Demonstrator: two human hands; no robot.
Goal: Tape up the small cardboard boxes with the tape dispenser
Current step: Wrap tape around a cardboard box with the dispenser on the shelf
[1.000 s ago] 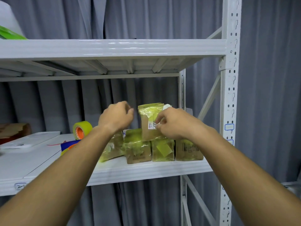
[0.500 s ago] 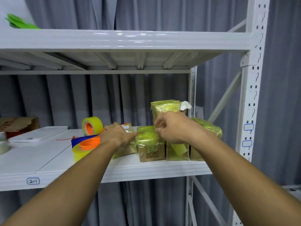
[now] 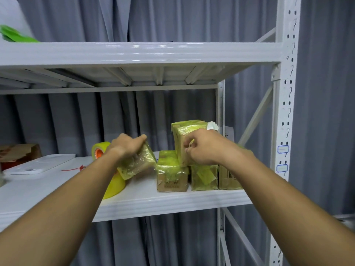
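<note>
Several small cardboard boxes wrapped in yellow-green tape stand in a row on the white shelf [image 3: 172,204]. My left hand [image 3: 126,144] grips one taped box [image 3: 137,164] from above and holds it tilted, lifted off the shelf at the row's left end. My right hand [image 3: 205,146] pinches the front of an upper box [image 3: 182,135] that stands on top of the row. Below it sit a taped box [image 3: 171,171] and two more [image 3: 204,176]. A yellow tape roll [image 3: 115,185] lies partly behind my left forearm; another roll [image 3: 98,149] stands further back.
A white upright post [image 3: 284,112] bounds the shelf on the right. An upper shelf [image 3: 134,52] hangs overhead. A white flat tray [image 3: 38,166] and a brown box [image 3: 19,152] lie at the left. Grey curtains hang behind.
My left hand has taken hold of the leftmost taped box and tipped it up off the shelf. My right hand stays on the upper box. The camera has moved closer.
</note>
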